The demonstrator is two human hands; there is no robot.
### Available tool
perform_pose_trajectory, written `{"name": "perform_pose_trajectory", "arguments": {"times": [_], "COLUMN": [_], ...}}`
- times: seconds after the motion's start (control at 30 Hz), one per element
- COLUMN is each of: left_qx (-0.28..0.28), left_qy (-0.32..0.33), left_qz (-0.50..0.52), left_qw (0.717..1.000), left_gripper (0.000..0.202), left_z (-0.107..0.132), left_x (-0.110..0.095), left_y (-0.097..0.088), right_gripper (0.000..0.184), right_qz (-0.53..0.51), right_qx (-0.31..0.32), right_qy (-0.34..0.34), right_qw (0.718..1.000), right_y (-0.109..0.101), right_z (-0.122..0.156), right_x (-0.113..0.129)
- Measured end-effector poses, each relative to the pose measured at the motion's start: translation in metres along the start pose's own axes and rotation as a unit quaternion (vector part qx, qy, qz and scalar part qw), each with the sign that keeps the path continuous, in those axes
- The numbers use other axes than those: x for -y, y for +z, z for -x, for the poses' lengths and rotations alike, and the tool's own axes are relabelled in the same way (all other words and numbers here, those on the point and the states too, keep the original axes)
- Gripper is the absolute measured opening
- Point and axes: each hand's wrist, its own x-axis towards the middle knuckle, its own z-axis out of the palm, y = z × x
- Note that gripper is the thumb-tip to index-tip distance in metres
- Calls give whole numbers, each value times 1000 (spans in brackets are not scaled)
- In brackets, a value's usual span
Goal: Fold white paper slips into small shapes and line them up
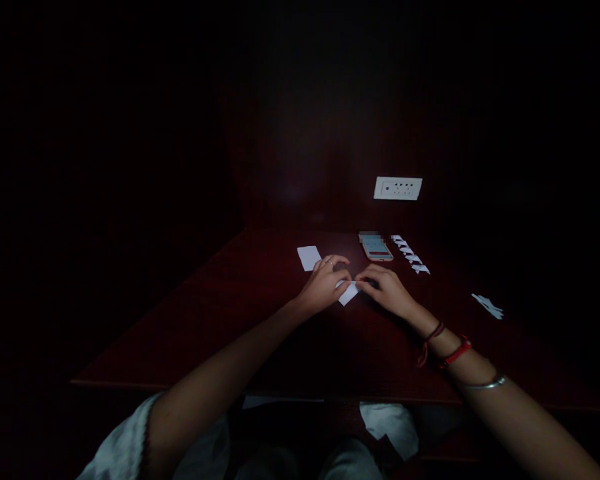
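Between my two hands is a small piece of white paper (349, 294), pinched at its upper edge over the dark red table (260, 333). My left hand (326, 283), with a ring on one finger, closes thumb and fingertip on the paper's left side. On the right side, my right hand (384, 288) grips the paper with fingers bent together. Part of the paper is hidden behind the fingers. Just beyond my left hand lies a flat white paper sheet (309, 258).
A lit phone (377, 247) lies behind my right hand. Beside it runs a row of several small folded papers (411, 255). Thin paper strips (487, 306) lie farther right. A white socket panel (398, 189) is on the dark back wall. The surroundings are very dim.
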Motion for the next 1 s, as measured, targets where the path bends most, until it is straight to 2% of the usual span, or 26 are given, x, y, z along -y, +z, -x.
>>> {"name": "perform_pose_trajectory", "arguments": {"times": [0.23, 0.47, 0.7, 0.83, 1.0], "left_qx": [-24, -8, -8, -13, -25], "left_qy": [20, 6, -4, -16, -45], "left_qz": [-23, -9, 2, 6, 10], "left_qw": [999, 1000, 1000, 1000, 999], "left_gripper": [12, 12, 10, 10, 12], "left_z": [-2, -2, -1, 2, 7], "left_x": [-10, -12, -5, 3, 17], "left_y": [-7, -12, -14, -14, -11], "right_gripper": [16, 13, 13, 12, 14], "right_qz": [63, 103, 140, 148, 135], "right_qx": [-29, -10, 10, 8, -37], "right_qy": [-6, -23, -26, -15, 33], "right_qw": [998, 994, 990, 989, 990], "right_y": [-4, -10, -16, -21, -28], "right_z": [0, 0, 0, 1, 4], "right_x": [12, 15, 8, -4, -21]}}
